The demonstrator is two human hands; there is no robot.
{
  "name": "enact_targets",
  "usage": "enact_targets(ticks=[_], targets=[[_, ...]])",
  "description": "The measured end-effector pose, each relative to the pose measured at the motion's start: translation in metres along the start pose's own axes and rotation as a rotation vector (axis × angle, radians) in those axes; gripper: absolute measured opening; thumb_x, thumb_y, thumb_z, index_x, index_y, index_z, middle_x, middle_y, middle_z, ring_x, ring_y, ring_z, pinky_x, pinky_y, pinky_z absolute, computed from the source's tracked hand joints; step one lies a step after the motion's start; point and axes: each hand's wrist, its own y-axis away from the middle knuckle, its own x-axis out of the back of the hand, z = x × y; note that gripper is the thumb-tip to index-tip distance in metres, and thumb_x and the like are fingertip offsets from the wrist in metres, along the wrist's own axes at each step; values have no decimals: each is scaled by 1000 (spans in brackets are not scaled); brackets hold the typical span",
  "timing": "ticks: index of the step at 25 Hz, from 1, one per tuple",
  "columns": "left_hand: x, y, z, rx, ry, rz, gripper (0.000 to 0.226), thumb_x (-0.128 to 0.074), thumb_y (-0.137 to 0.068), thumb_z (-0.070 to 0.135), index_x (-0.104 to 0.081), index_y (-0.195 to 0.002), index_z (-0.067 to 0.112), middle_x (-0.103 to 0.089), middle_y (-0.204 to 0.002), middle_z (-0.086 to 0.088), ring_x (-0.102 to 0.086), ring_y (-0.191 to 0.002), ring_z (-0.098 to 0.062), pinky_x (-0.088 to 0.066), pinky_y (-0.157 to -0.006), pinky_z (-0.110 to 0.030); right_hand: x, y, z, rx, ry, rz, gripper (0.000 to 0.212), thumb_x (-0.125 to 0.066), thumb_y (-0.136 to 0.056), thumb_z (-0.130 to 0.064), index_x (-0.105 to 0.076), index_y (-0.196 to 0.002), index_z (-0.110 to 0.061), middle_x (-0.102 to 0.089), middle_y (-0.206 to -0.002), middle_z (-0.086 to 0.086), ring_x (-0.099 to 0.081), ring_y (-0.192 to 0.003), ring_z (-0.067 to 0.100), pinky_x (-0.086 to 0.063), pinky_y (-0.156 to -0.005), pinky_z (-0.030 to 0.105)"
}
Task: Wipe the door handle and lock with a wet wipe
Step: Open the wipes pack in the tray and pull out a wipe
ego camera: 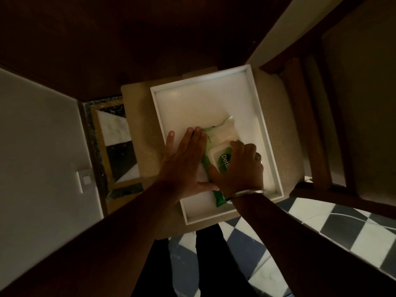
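A green and white pack of wet wipes (220, 137) lies in a white tray (192, 86) on a beige padded stool. My left hand (186, 161) lies flat on the pack's left side, fingers spread, pressing it down. My right hand (240, 166) covers the pack's plastic flip lid (220, 158), with fingers curled around the lid's edge. I cannot tell whether the lid is lifted. The dark wooden door (128, 39) fills the top of the view; its handle and lock are not visible.
The stool (141, 129) stands against the door. A white wall with a switch plate (85, 180) is on the left. A wooden chair frame (304, 116) stands on the right. Checkered black and white floor tiles (321, 228) lie below, with my dark trouser legs.
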Motion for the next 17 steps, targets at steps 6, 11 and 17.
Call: enact_targets(ticks=[6, 11, 17], targets=[[-6, -3, 0, 5, -4, -21, 134, -36, -55, 95, -9, -148, 3, -11, -157, -18, -2, -145, -30, 10, -111, -61, 24, 0, 46, 206, -278, 255, 39, -40, -98, -19, -70, -101, 7, -68, -78, 21, -66, -66, 34, -42, -61, 27], [0, 0, 1, 9, -22, 58, 132, -35, -56, 94, -11, -148, 3, -9, -157, -21, 1, -145, -32, 9, -111, -61, 26, 0, 61, 237, -240, 287, 28, -52, -98, -9, -71, -90, 9, -69, -75, 23, -67, -65, 34, -48, -59, 29], [19, -19, 37, 1, 118, 266, 62, -35, -81, 75, -60, -108, 24, -33, -151, -14, -13, -143, -33, 6, -111, -62, 25, 0, 70, 234, -311, 241, 26, -55, -101, -11, -71, -100, 9, -71, -86, 24, -68, -75, 37, -54, -64, 36]])
